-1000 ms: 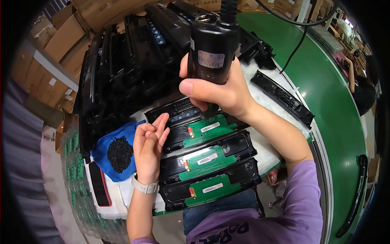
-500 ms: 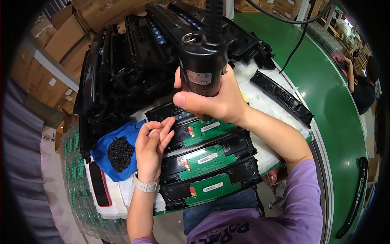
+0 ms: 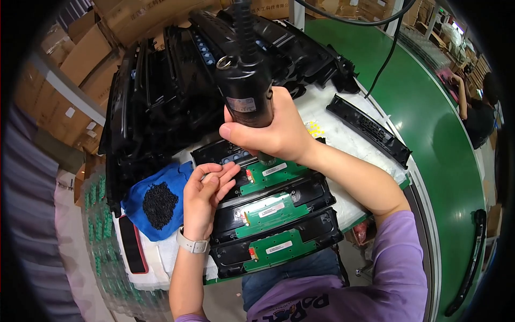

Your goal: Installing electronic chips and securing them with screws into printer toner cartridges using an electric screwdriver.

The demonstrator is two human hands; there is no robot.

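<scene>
My right hand (image 3: 279, 129) is wrapped round a black electric screwdriver (image 3: 244, 88), held upright with its tip down at the farthest green circuit board (image 3: 273, 173). That board lies in a black plastic panel (image 3: 214, 152). My left hand (image 3: 206, 188) is beside the same panel, thumb drawn in against partly curled fingers; whatever they hold is too small or hidden to make out. Nearer to me lie two more black panels, with a middle circuit board (image 3: 271, 212) and a near circuit board (image 3: 279, 249). A pile of small black screws (image 3: 160, 205) rests on a blue cloth (image 3: 138, 196) by my left hand.
Black plastic housings (image 3: 166, 96) are stacked at the back left. A loose black panel (image 3: 370, 129) and yellow bits (image 3: 315, 129) lie on the right of the white-covered table. A red-edged phone (image 3: 132, 244) and bagged circuit boards (image 3: 99, 231) are at left. Another person (image 3: 477, 115) sits far right.
The screwdriver and my right hand have shifted left, with the tip still at the farthest board. My left hand has moved slightly right, its fingertips nearer that board.
</scene>
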